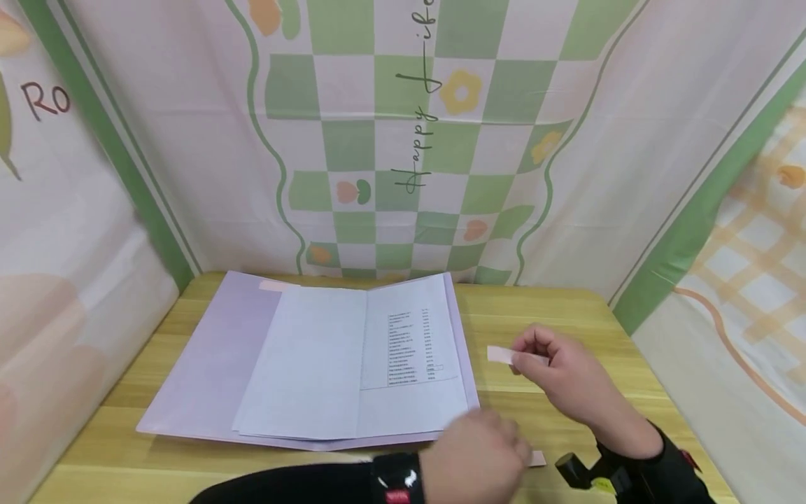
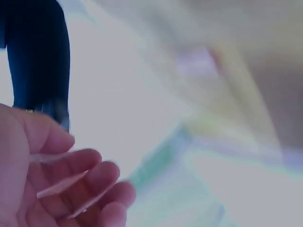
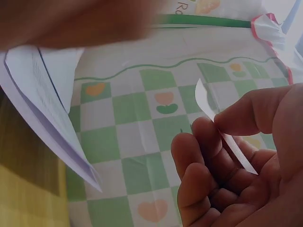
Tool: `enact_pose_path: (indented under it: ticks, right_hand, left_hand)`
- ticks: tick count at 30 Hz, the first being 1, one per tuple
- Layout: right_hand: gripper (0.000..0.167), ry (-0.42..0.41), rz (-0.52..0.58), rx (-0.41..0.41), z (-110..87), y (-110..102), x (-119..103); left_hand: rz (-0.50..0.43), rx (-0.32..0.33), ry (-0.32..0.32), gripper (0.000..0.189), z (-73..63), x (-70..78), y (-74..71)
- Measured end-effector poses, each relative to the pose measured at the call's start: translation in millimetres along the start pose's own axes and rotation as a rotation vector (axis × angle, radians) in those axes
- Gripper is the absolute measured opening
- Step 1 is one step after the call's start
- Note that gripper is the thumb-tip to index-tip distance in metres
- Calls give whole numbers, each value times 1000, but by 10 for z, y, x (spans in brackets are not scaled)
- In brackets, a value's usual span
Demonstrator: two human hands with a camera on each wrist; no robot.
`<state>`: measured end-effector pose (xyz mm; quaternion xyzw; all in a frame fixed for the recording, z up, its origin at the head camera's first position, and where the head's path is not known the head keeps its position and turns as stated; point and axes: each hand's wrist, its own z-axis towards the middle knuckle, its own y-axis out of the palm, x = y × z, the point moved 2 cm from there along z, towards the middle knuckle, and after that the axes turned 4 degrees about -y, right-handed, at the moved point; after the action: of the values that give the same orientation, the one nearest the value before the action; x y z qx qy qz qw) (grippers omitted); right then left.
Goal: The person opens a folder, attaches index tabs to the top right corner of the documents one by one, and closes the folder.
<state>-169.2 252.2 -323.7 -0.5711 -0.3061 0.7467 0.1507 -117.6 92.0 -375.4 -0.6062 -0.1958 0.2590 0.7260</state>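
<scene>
My right hand (image 1: 567,371) pinches a pale pink paper strip (image 1: 500,355) between thumb and fingers, to the right of an open lilac folder (image 1: 208,350). In the right wrist view, the strip (image 3: 202,97) curves up past the thumb (image 3: 251,111), with its other end over the palm. My left hand (image 1: 475,455), blurred, is at the folder's lower right corner. Its fingers (image 2: 102,175) hang loosely curled in the left wrist view. Just beyond them in the head view lies another small pale strip (image 1: 537,458), partly hidden by that hand.
White sheets (image 1: 308,364) lie in the folder, the right one (image 1: 412,406) with a printed list. A pink tab (image 1: 277,285) shows at the folder's top edge. The wooden table (image 1: 529,308) is bounded behind and at both sides by patterned cloth (image 1: 403,147).
</scene>
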Motion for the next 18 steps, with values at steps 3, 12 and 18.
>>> enact_pose_path:
  ticks: [3,12,18]
  right_hand:
    - [5,-19,-48,5,150,-87,-31]
    - [20,44,-37,-28,857,-122,-204]
    - [18,152,133,-93,1391,155,-85]
  left_hand:
    - [64,146,-11,8,-26,-448,-243]
    - [-24,-22,-268,11,179,-1608,-251]
    - [-122,-158,-322,27,348,-1925,47]
